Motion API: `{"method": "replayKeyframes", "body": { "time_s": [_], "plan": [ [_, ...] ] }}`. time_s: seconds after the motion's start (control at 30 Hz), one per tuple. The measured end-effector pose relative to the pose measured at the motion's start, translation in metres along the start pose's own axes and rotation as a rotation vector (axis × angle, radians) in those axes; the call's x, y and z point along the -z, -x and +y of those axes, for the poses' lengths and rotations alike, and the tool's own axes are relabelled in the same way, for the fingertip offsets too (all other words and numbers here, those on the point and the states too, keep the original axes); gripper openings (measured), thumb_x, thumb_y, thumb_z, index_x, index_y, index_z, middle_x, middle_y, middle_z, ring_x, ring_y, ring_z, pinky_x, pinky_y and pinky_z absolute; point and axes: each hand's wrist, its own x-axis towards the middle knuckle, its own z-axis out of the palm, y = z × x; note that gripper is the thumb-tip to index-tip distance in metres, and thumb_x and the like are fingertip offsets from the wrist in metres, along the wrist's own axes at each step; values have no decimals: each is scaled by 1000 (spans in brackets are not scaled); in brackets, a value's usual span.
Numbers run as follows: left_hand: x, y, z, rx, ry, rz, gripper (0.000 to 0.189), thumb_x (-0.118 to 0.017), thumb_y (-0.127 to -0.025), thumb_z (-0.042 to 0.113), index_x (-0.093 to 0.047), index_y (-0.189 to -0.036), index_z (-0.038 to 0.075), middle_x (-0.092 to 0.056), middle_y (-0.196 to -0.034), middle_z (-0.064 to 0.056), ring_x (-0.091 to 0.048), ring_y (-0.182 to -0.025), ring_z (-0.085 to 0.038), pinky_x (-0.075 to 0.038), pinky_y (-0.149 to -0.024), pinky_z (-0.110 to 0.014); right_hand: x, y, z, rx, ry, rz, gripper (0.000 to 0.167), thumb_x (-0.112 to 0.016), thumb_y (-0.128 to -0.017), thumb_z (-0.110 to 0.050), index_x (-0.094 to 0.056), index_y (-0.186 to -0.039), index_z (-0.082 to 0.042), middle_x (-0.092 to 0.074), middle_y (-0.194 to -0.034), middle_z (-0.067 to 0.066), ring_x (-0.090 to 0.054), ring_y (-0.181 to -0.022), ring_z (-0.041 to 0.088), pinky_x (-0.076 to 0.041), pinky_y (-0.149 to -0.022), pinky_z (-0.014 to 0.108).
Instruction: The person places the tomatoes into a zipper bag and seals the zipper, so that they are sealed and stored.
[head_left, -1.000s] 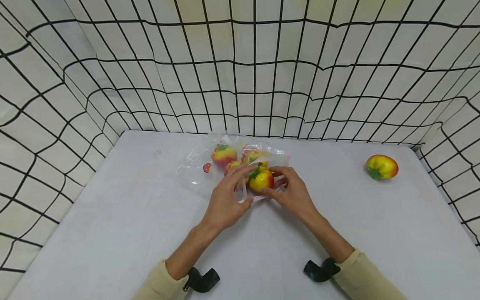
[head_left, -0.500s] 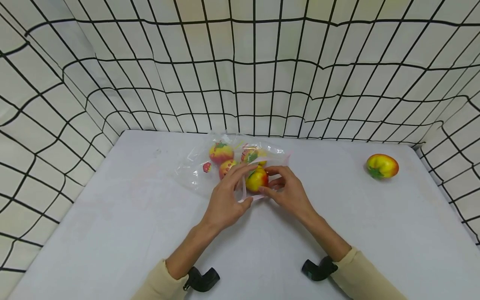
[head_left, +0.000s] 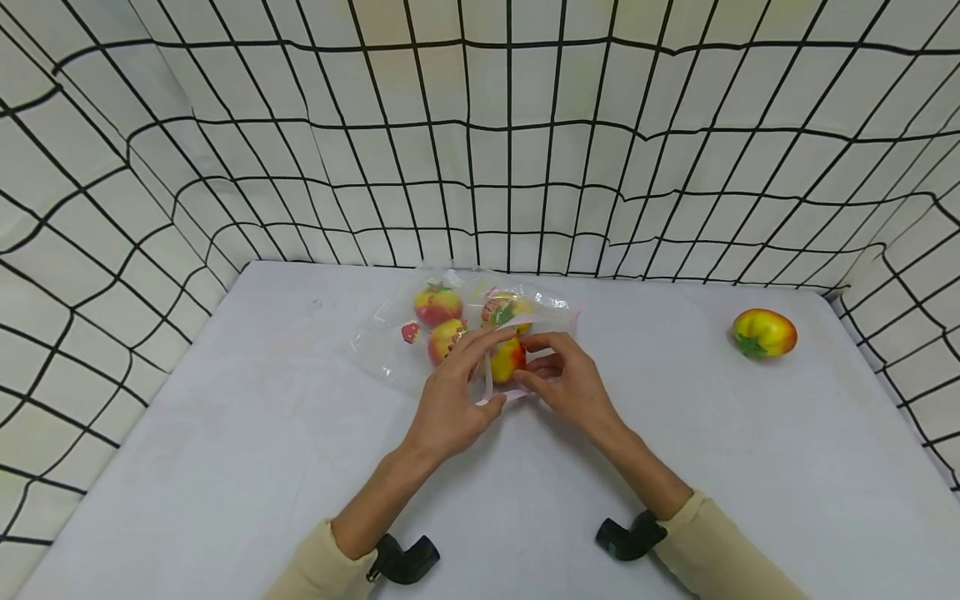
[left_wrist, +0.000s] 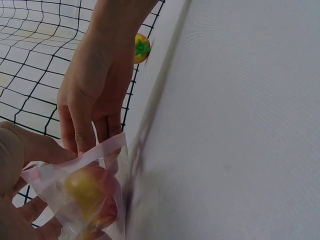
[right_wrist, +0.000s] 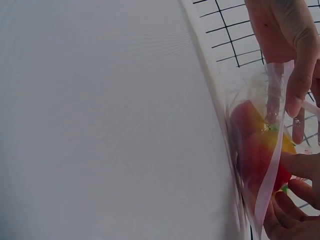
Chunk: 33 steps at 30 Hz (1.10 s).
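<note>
Head view gives us two bare-handed grips at the mouth of the clear bag (head_left: 382, 333), which lies on the white bench (head_left: 262, 450). Just inside the bag's pink rim (right_wrist: 272, 175) sits the red-yellow fruit (head_left: 507, 363), pinched by our right grip (head_left: 573, 379) between thumb and fingers. Our left grip (head_left: 456, 400) is spread, thumb well apart from the fingers, stretching the rim (how firmly, we cannot tell). Deeper in the bag we make out three more fruits (head_left: 438, 305). A loose fruit (head_left: 764, 333) lies well apart, to the right of the bag.

As we judge it, the thin film is the weak point: if our left grip eased, the rim could sag onto our right grip's fingers and catch as they pulled back, dragging the fruit with them. Pushing hard against the fruits inside might slide or crumple the whole bag. A fruit let go right at the rim could also roll out, since the bag lies on its side.
</note>
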Motion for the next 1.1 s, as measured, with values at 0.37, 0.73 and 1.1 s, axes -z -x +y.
{"method": "replayKeyframes", "body": {
  "time_s": [0.37, 0.73, 1.1],
  "plan": [
    [0, 0, -2, -8, -1, -2, 76, -86, -79, 0, -58, -146, 24, -55, -152, 1, -49, -148, -23, -59, -104, -43, 1, -3, -2, -25, -3, -59, 41, -77, -92, -7, -66, -131, -3, -67, -131, 16, -75, -110, 31, -63, -96, 39],
    [0, -2, -2, -11, 18, -3, 78, -86, -80, 0, -57, -148, 24, -54, -153, 1, -51, -147, -24, -58, -105, -46, 17, -1, 2, -57, -18, -69, 42, -76, -95, -15, -64, -134, -6, -66, -134, 15, -72, -117, 31, -62, -98, 43],
    [0, -2, -1, 13, 15, -6, 76, -85, -80, -2, -58, -147, 23, -55, -152, 1, -52, -145, -24, -56, -108, -46, 40, 5, 8, -35, 19, -13, 40, -76, -96, -18, -65, -132, -7, -67, -132, 15, -71, -116, 27, -62, -98, 37]
  ]
}}
